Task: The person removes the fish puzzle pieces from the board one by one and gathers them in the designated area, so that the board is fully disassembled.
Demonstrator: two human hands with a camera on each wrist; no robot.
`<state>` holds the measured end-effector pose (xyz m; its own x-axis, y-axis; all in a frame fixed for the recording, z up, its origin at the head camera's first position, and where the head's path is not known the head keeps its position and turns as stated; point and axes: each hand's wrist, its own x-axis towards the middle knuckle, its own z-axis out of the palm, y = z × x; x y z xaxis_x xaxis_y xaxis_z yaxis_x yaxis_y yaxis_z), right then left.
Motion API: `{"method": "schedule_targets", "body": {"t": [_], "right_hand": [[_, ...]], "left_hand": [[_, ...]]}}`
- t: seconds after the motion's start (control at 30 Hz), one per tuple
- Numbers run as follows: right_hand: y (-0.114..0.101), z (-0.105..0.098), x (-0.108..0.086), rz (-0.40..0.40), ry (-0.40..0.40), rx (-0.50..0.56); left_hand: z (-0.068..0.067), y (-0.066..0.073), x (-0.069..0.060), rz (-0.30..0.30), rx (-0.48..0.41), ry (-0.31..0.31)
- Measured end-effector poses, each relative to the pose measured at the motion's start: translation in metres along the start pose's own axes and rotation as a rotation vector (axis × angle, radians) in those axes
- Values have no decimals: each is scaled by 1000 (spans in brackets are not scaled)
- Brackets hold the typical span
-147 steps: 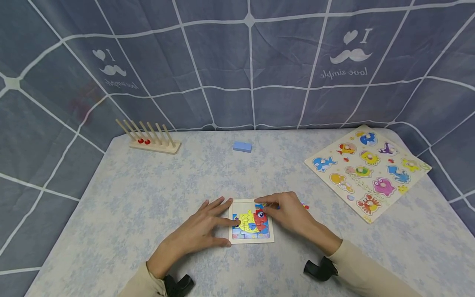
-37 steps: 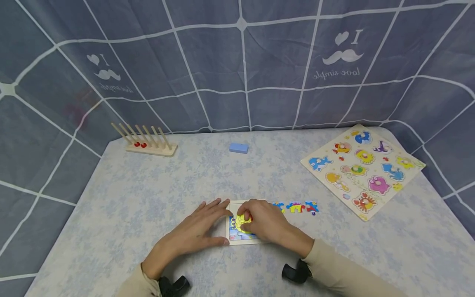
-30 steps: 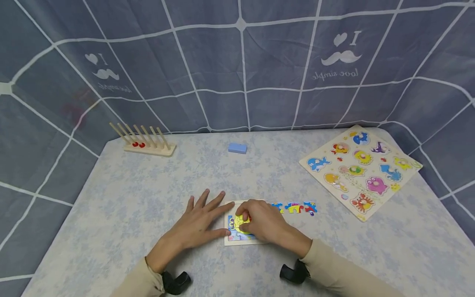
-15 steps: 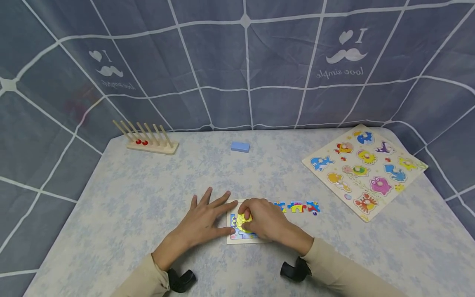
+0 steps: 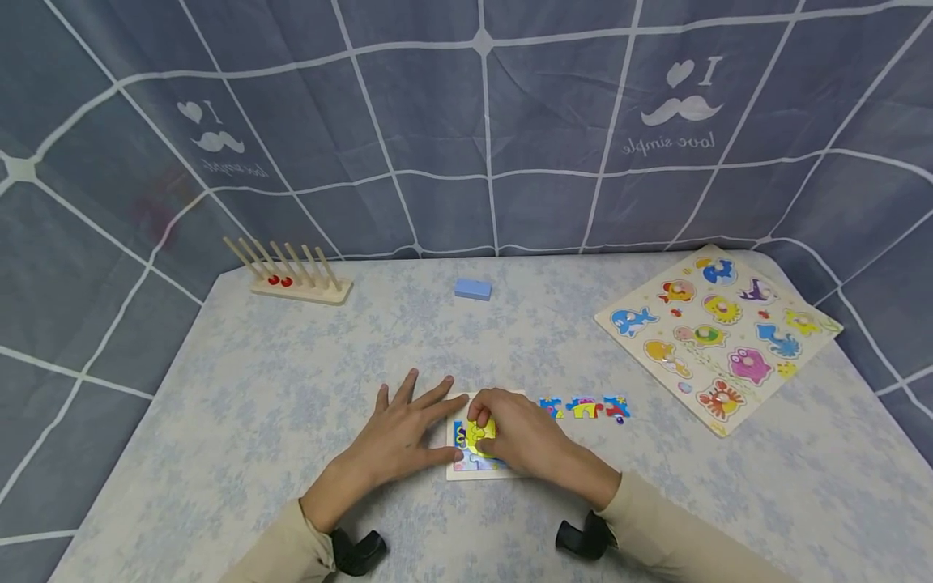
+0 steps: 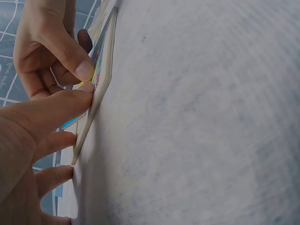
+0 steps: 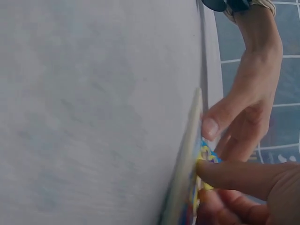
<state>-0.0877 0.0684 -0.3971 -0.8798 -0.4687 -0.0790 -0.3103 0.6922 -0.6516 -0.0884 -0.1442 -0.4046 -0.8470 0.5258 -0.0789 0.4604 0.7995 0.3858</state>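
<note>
A small square jigsaw puzzle point(image 5: 461, 474) in a pale wooden tray lies at the front middle of the table, partly covered by both hands. My left hand point(image 5: 394, 437) is spread out flat, with its thumb and index finger resting on the tray's left side. Over the picture, my right hand point(image 5: 528, 429) bends its thumb and fingers together at a yellow puzzle piece point(image 5: 481, 433), seemingly pinching it; the exact contact is partly hidden. In the left wrist view, both thumbs reach the near side of the tray point(image 6: 110, 61). Several loose puzzle pieces point(image 5: 585, 408) lie right of the tray.
A pegboard with sea-animal shapes point(image 5: 703, 336) lies at the back right. A blue block point(image 5: 473, 289) sits at the back middle. At the back left stands a wooden rack of pegs point(image 5: 306, 291) with red beads. A grey-blue curtain point(image 5: 437, 121) hangs behind the table.
From the puzzle's upper right corner, my right hand has shifted left to its yellow middle. Pieces now show in a row beside the tray. The left hand's fingers have spread wider.
</note>
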Motion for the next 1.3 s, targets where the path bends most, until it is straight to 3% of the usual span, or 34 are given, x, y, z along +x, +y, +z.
{"method": "schedule_targets", "body": {"t": [0.3,0.47,0.67,0.93,1.3], "right_hand": [[4,3,-5,-130,-3,99],[4,5,-4,-151,21,83],[3,1,-1,-91,109,68],[13,-6,-4,-1,54,301],[41,-31,-25,98,64,394]], "left_hand": [[0,-1,0,1,1,1],[1,0,-1,2,-9,5],[2,-1,-1,2,-23,2],[3,-1,0,-2,-1,5],[3,-1,1,-18,-7,4]]}}
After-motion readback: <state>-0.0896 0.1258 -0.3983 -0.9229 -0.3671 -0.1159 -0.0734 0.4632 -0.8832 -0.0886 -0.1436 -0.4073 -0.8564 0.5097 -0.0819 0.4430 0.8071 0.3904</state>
